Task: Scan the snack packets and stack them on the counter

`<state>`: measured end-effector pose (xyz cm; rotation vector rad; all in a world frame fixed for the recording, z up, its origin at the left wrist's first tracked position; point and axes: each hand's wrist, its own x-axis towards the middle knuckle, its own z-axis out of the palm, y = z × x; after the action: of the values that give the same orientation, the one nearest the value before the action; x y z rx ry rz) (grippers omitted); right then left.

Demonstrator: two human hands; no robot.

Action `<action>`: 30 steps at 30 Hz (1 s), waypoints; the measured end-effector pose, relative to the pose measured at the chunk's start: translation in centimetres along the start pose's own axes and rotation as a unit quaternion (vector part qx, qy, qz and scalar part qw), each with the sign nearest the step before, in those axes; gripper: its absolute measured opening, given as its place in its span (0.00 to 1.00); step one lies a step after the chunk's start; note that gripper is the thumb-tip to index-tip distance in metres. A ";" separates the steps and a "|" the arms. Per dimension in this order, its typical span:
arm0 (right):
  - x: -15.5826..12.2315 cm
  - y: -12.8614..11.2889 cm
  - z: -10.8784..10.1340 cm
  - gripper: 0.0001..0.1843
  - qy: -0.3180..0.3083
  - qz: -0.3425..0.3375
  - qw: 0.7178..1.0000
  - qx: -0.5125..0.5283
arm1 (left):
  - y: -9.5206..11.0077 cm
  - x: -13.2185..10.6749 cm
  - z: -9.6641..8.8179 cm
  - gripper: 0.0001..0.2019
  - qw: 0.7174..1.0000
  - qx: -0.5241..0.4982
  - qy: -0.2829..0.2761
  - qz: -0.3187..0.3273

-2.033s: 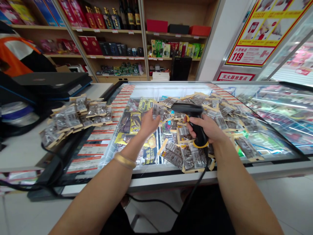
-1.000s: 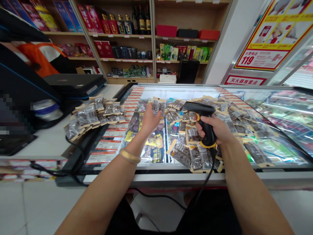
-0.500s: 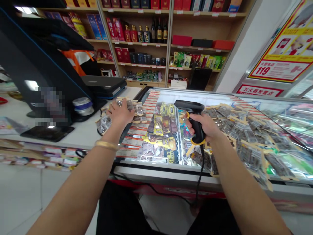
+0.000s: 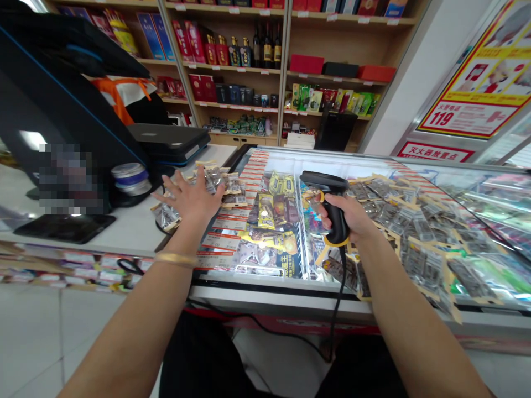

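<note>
My right hand (image 4: 352, 216) grips a black barcode scanner (image 4: 331, 203) with a yellow-trimmed handle, held above the glass lid of a chest freezer (image 4: 269, 287). Its cable hangs down over the freezer's front edge. My left hand (image 4: 188, 198) is spread open, fingers apart, just above a small pile of clear snack packets (image 4: 215, 182) at the counter's right end. A much larger spread of the same packets (image 4: 415, 226) covers the freezer lid to the right of the scanner.
A white counter (image 4: 133, 229) at left carries a black checkout screen (image 4: 53, 127), a tape roll (image 4: 128, 177) and a closed laptop (image 4: 170, 141). Shelves of boxes and bottles (image 4: 249, 61) line the back wall. A fire-safety poster (image 4: 468, 94) hangs at right.
My left hand carried a packet from the big spread to the left pile, let it go and now hovers open. The view swung left. The scanner hand hardly moved.
</note>
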<state>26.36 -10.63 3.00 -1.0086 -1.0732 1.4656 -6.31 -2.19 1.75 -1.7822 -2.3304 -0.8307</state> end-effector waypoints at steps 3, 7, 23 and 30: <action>-0.2 0.0 0.1 0.25 0.026 -0.001 1.000 0.006 | 0.0 0.0 0.4 0.42 0.999 -0.004 -0.034 -0.020; -0.5 -0.3 -0.4 0.24 0.028 -0.009 1.000 0.006 | 0.2 0.9 1.2 0.42 0.999 -0.001 -0.049 -0.019; -4.7 -1.8 -6.7 0.22 0.110 -0.027 0.994 0.011 | 7.3 -1.7 0.6 0.35 0.990 -0.069 0.018 0.122; -6.6 -1.1 -9.1 0.23 0.168 -0.045 0.983 0.054 | 15.4 -5.9 5.0 0.24 0.908 -0.221 -0.167 0.314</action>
<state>36.30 -16.03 2.16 -1.0695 -0.7769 1.2152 10.83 -2.32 0.80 -2.8315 -1.5695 -1.0405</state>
